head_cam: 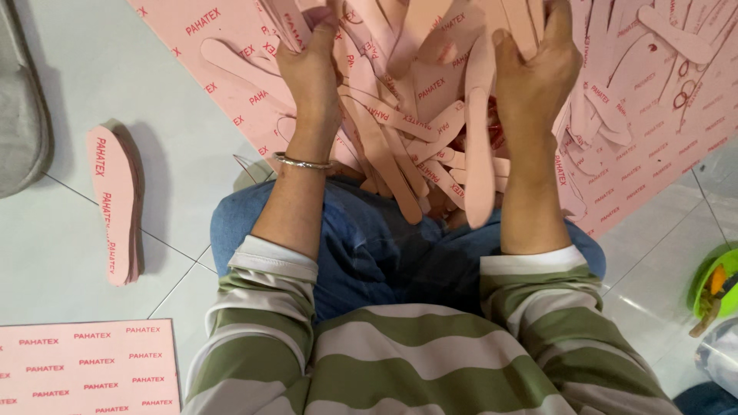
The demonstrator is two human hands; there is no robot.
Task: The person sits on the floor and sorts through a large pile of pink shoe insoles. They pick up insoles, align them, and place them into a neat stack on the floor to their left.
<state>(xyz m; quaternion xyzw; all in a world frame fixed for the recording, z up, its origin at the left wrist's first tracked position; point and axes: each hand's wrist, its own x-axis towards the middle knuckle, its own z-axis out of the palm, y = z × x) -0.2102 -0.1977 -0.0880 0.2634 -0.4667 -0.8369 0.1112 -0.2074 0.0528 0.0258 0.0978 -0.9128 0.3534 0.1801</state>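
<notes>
My left hand (311, 73) and my right hand (536, 73) are both raised in front of me, each closed on a tangled bunch of pink board offcut strips (403, 131) that hang down over my lap. A thin metal bangle (301, 162) circles my left wrist. The strips dangle above my blue jeans (369, 246). Behind them lies a large pink printed board sheet (646, 131) with insole shapes cut out of it.
A stack of pink cut insoles (115, 204) lies on the white tiled floor (115, 69) at my left. Another pink printed sheet (84, 369) sits at the lower left. A grey object (19, 100) is at the far left, a green container (715, 284) at the right.
</notes>
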